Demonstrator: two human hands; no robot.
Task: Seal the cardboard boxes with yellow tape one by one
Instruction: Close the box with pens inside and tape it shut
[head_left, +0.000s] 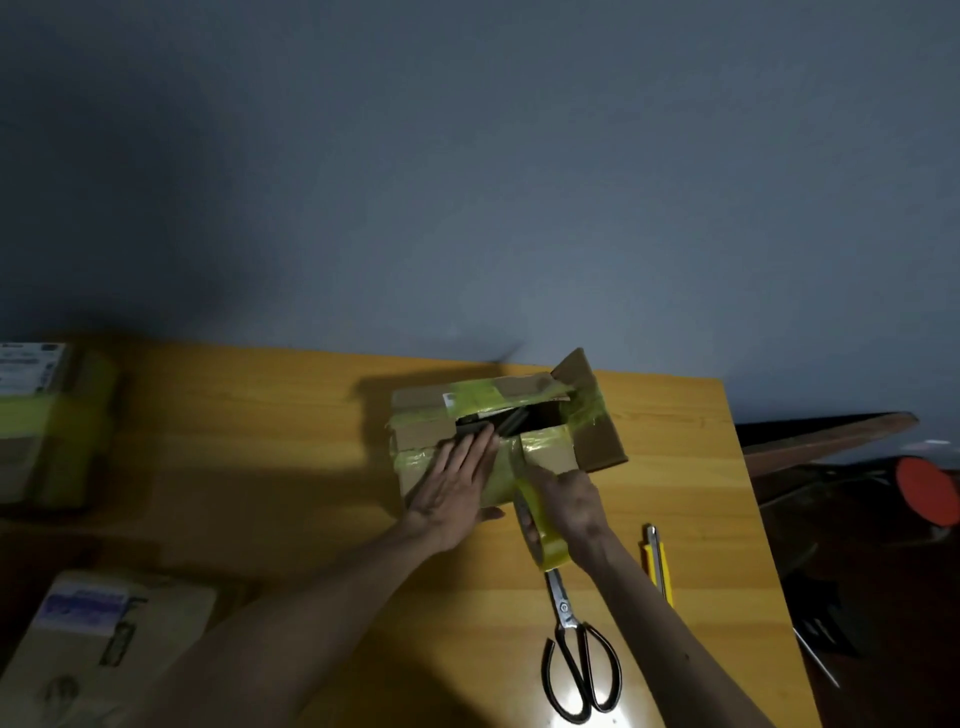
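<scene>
Cardboard box (550, 457) on wooden worktop (260, 441), top partly open. Left hand (452, 493) lies flat on the box, fingers straight; right hand (571, 501), fingers curled, grips yellow tape roll (551, 546) at the box's near edge.

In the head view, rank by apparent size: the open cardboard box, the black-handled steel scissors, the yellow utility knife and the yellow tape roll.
1. open cardboard box
2. black-handled steel scissors
3. yellow utility knife and yellow tape roll: unranked, the right hand hides part of the roll.
</scene>
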